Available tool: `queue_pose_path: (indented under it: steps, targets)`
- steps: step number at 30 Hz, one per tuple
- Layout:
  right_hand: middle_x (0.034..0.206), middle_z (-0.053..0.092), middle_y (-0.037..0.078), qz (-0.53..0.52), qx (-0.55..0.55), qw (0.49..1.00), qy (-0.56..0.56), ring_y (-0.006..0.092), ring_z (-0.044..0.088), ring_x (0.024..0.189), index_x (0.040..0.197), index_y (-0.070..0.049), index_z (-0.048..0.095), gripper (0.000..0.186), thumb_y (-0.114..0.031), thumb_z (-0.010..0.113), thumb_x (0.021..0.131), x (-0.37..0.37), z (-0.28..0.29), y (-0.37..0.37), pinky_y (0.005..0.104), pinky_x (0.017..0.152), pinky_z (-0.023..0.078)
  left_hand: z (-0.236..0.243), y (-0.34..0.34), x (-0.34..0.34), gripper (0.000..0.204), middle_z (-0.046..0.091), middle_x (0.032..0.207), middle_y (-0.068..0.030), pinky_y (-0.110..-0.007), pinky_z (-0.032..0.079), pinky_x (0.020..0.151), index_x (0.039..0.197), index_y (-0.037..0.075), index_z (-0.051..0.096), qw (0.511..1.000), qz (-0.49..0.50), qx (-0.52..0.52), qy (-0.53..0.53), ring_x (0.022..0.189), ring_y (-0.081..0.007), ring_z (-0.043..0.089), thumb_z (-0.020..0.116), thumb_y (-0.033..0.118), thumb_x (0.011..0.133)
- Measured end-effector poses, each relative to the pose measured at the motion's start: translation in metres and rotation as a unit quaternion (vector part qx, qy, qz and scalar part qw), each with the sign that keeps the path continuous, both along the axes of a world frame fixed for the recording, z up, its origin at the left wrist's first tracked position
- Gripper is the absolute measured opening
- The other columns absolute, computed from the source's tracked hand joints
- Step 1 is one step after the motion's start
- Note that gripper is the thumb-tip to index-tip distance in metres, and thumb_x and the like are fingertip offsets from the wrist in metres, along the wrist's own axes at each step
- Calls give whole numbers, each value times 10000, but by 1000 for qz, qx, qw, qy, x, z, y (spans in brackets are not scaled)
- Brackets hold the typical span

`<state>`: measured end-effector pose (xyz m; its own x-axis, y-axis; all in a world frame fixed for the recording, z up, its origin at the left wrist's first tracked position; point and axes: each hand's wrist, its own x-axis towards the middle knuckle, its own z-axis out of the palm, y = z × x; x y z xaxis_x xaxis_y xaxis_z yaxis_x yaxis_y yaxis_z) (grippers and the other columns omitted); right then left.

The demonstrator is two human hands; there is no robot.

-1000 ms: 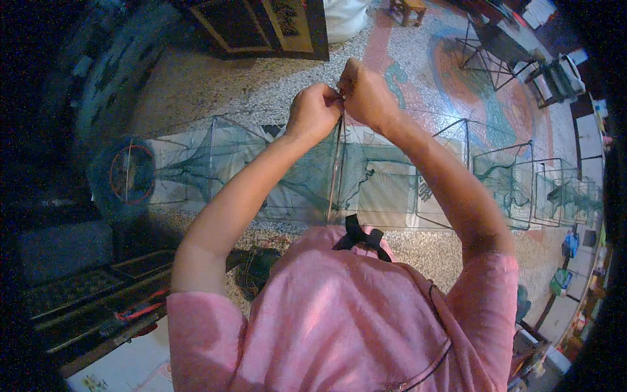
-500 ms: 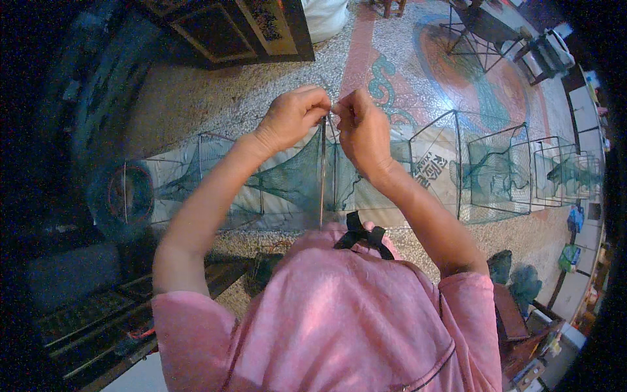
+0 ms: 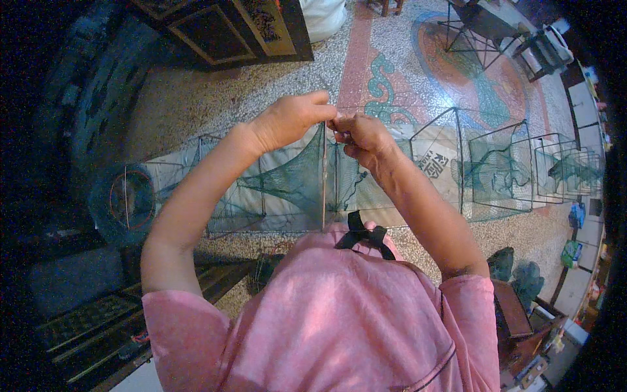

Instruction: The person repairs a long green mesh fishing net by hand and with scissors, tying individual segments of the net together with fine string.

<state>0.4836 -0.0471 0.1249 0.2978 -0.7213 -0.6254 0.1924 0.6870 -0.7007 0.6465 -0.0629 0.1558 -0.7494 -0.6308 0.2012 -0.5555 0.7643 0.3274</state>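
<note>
At rod [image 3: 324, 186]: L grip [image 3: 292, 119], R grip [image 3: 368, 136] (pinched)

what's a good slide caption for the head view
Left hand and right hand together at the edge of a framed green net.

My left hand [image 3: 290, 119] and right hand [image 3: 367, 138] obscure the rod [image 3: 324, 179] top; grip unclear. My right forearm [image 3: 428, 202] covers some net [image 3: 493, 166]. Upper edge crops stool [image 3: 386, 6].

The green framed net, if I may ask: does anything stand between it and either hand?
Nothing visible does: the left hand and right hand meet at the far end of a thin rod on the green framed net, with no object showing in between. Exact contact is hidden.
</note>
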Motion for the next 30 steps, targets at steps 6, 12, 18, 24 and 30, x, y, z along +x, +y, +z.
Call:
queue_pose_path:
  steps: [6, 12, 18, 24, 30]
  targets:
    - [609, 503, -33, 41, 17, 999, -20, 77, 418, 503, 725, -98, 560, 103, -191, 554, 768, -2, -18, -12, 223, 401, 292, -2, -1, -1, 105, 464, 782, -112, -389, 445, 551, 818, 94, 482, 1000, -1, 12, 8, 698, -334, 528, 452, 38, 734]
    - [659, 562, -15, 5, -50, 999, -4, 76, 467, 514, 748, -83, 569, 84, -166, 575, 756, 0, -17, -5, 213, 411, 342, -1, 1, -1, 86, 465, 787, -111, -393, 445, 554, 807, 81, 474, 1000, 2, 8, 14, 702, -338, 525, 457, 37, 734]
    - [763, 571, 5, 17, -117, 992, 49, 69, 467, 572, 858, -55, 536, 119, -160, 530, 801, 2, -10, -1, 180, 436, 337, -6, 0, -2, 77, 467, 786, -116, -396, 441, 554, 806, 79, 474, 999, 4, -16, 30, 698, -341, 521, 455, 44, 741]
    - [778, 560, 2, 89, -101, 990, 41, 60, 448, 585, 860, -51, 532, 130, -168, 513, 807, -7, -2, -9, 162, 442, 328, -4, 2, -2, 83, 466, 785, -118, -397, 442, 551, 811, 79, 476, 1000, 17, -8, 24, 695, -343, 521, 454, 41, 741]
    - [689, 517, -4, 152, -92, 982, -63, 70, 403, 538, 790, -57, 537, 119, -170, 503, 807, -18, -16, -19, 187, 409, 300, -5, 7, -4, 87, 459, 793, -118, -406, 436, 558, 810, 63, 464, 999, 29, 11, 41, 691, -347, 516, 480, 42, 727]
